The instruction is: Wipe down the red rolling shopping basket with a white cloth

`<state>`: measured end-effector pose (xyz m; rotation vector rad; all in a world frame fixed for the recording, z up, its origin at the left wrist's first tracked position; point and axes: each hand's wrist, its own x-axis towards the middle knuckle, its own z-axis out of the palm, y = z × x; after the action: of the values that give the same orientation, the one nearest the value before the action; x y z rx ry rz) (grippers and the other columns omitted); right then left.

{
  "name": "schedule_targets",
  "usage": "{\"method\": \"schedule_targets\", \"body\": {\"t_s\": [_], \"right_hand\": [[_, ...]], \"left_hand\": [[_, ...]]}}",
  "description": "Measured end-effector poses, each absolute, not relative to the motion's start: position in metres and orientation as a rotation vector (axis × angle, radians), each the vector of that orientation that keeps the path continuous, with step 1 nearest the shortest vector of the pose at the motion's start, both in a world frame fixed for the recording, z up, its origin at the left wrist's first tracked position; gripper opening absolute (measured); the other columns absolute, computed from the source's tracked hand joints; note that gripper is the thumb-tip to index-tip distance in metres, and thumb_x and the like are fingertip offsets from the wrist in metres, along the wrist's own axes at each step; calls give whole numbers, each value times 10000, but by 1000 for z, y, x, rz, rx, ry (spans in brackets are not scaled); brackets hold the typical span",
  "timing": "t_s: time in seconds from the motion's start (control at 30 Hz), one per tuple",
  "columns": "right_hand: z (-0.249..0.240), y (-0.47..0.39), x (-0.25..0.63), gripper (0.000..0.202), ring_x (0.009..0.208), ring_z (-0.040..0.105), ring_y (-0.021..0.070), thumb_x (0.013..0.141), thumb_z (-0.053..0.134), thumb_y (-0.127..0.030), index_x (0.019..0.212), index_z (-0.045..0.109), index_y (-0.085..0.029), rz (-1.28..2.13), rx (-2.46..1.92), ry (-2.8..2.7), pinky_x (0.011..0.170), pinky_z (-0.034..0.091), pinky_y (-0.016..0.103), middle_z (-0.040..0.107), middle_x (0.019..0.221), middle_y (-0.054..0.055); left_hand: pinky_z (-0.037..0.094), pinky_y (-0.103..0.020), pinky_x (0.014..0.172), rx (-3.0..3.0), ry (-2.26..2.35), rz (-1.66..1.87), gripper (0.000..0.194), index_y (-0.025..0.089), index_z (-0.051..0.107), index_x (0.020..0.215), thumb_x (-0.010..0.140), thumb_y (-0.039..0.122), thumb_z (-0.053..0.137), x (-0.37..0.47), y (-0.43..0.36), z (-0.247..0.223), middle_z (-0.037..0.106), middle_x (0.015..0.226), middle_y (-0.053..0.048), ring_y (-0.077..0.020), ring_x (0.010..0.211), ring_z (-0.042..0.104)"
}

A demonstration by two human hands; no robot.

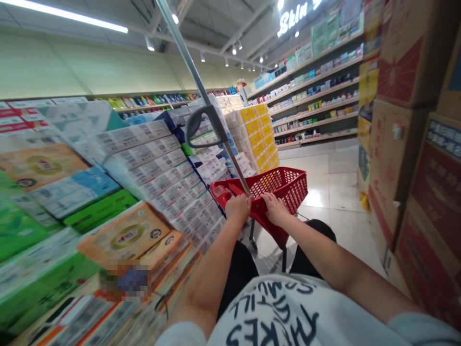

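Note:
A small red plastic shopping cart (pixel 295 185) with a perforated basket stands in front of my body. My left hand (pixel 237 207) is closed around the cart's near edge, right where a long silver pole (pixel 194 72) meets it. That pole leans up to the left and carries a grey looped handle (pixel 205 127) partway along. To the right, my right hand (pixel 275 209) curls its fingers over the near rim of the cart. The grip undersides of both hands are hidden. Only a small part of the basket's inside shows, with nothing I can make out in it.
Stacked tissue packs (pixel 154 163) and orange cartons (pixel 126 230) line the left side. Yellow-and-white packs (pixel 255 134) rise ahead. Tall cardboard boxes (pixel 396 158) border the right. Beyond the cart, a pale tiled floor (pixel 324 180) runs toward shelves of small goods (pixel 317 86).

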<state>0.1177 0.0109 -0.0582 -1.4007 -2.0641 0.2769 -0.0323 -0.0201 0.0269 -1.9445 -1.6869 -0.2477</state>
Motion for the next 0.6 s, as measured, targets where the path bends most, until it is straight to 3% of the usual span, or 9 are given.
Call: {"method": "schedule_targets", "body": {"t_s": [0.23, 0.47, 0.6], "right_hand": [[-59, 9, 119, 729, 1415, 184, 251, 777, 523, -94, 1447, 271, -233, 280, -1395, -2052, 1097, 245, 521, 264, 1538, 96], [-60, 10, 118, 711, 1406, 196, 249, 777, 521, -97, 1436, 290, -233, 270, -1378, -2063, 1093, 248, 518, 279, 1530, 91], [-59, 13, 118, 702, 1394, 215, 246, 769, 516, -95, 1425, 312, -239, 263, -1356, -2057, 1086, 260, 507, 306, 1519, 83]], "left_hand": [[407, -404, 818, -1933, -1473, -302, 322, 151, 616, 1018, 961, 355, 374, -31, -38, 9, 622, 993, -143, -282, 967, 553], [441, -320, 703, -2006, -1694, -330, 464, 181, 640, 918, 971, 511, 318, -41, -18, 32, 674, 864, -98, -234, 830, 621], [420, -343, 905, -2159, -1336, -486, 351, 220, 657, 1011, 984, 380, 346, -72, -23, 20, 678, 1019, -80, -216, 1009, 584]]}}
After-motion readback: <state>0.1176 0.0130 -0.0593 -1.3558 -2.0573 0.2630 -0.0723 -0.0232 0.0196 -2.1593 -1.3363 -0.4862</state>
